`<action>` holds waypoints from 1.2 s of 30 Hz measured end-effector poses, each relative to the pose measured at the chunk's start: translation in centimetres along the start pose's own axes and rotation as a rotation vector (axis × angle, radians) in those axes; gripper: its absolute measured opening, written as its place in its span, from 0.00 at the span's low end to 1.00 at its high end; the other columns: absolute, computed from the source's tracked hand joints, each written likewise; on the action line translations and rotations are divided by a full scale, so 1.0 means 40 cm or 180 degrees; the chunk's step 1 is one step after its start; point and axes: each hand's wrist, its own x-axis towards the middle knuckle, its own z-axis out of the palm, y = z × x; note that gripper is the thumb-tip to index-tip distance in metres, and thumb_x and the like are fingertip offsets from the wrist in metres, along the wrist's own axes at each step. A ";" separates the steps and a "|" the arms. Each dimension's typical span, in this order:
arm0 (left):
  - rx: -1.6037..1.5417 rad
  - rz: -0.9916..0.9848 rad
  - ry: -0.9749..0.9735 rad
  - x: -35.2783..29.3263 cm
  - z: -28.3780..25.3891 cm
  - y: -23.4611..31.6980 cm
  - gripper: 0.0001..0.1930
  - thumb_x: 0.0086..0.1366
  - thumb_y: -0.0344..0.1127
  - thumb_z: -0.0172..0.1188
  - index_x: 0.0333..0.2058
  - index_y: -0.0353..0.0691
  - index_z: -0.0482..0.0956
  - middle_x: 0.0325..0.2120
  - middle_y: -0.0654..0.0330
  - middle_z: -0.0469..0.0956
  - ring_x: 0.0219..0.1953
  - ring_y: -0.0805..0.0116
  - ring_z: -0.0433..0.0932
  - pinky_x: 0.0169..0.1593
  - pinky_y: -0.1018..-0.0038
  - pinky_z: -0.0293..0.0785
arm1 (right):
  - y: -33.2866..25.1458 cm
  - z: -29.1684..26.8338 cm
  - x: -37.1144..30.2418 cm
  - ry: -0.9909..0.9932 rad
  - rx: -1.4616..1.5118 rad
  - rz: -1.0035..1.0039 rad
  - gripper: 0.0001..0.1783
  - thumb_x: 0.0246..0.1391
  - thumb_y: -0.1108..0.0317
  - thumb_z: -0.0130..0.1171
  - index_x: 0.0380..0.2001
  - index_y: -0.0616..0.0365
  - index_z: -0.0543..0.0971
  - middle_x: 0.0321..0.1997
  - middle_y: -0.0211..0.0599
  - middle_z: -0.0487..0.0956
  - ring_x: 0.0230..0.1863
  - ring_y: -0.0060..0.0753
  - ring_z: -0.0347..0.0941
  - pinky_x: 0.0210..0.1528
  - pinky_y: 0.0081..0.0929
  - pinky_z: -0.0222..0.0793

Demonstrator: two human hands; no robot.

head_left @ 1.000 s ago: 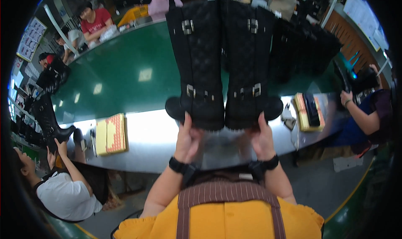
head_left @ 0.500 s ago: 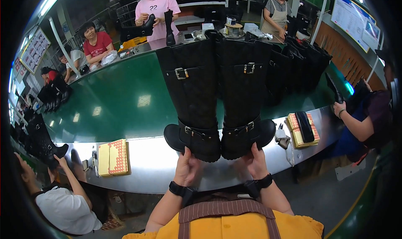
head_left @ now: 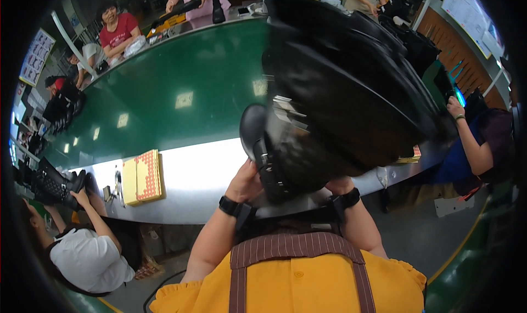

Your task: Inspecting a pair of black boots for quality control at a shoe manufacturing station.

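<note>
A pair of tall black boots (head_left: 329, 82) with metal buckles is raised in front of me, over the metal table edge (head_left: 203, 176). The shafts lean to the right and toward me, blurred by motion. My left hand (head_left: 247, 182) is closed around the foot of the left boot, whose rounded toe points up and away. Under the other boot sits my right hand (head_left: 339, 185), its fingers mostly hidden by the dark leather; it supports that boot from below. The second boot's foot is hidden.
A banded stack of yellow cards (head_left: 143, 178) and pens lie left on the metal strip; another stack (head_left: 410, 155) shows partly at right. Beyond runs a green conveyor surface (head_left: 181, 104). Co-workers handle boots close by on the left (head_left: 88, 252) and right (head_left: 477, 143).
The boots have gone from upright side by side to tilted rightward, their open tops swung nearer to me. My hands have stayed at the boots' feet, the right one now more covered.
</note>
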 end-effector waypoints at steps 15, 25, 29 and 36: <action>0.0365 0.0308 0.0612 0.031 0.120 -0.023 0.29 0.70 0.38 0.52 0.67 0.47 0.54 0.61 0.63 0.65 0.61 0.71 0.65 0.63 0.71 0.61 | 0.051 0.008 0.187 0.1413 -0.1252 -0.0155 0.30 0.67 0.53 0.42 0.65 0.61 0.60 0.68 0.40 0.63 0.67 0.36 0.59 0.69 0.34 0.53; 0.0895 0.0396 0.0969 0.031 0.130 -0.001 0.29 0.69 0.41 0.54 0.63 0.36 0.57 0.58 0.57 0.67 0.59 0.68 0.66 0.63 0.69 0.61 | 0.042 0.011 0.222 0.1487 -0.1433 -0.0203 0.30 0.67 0.54 0.43 0.66 0.60 0.60 0.68 0.39 0.63 0.67 0.35 0.60 0.68 0.33 0.54; 0.1255 0.0706 0.1375 0.072 0.176 0.023 0.32 0.62 0.39 0.64 0.59 0.33 0.59 0.52 0.54 0.69 0.55 0.68 0.68 0.61 0.72 0.63 | 0.031 0.008 0.235 0.1482 -0.1514 -0.0218 0.30 0.67 0.54 0.43 0.66 0.60 0.60 0.68 0.38 0.64 0.66 0.35 0.60 0.68 0.33 0.55; 0.1852 0.0608 0.1685 0.102 0.196 0.030 0.31 0.58 0.35 0.69 0.56 0.36 0.62 0.48 0.56 0.71 0.48 0.70 0.73 0.55 0.72 0.70 | 0.013 0.016 0.231 0.1504 -0.1650 -0.0236 0.30 0.67 0.54 0.43 0.66 0.59 0.59 0.67 0.38 0.64 0.66 0.34 0.61 0.67 0.32 0.55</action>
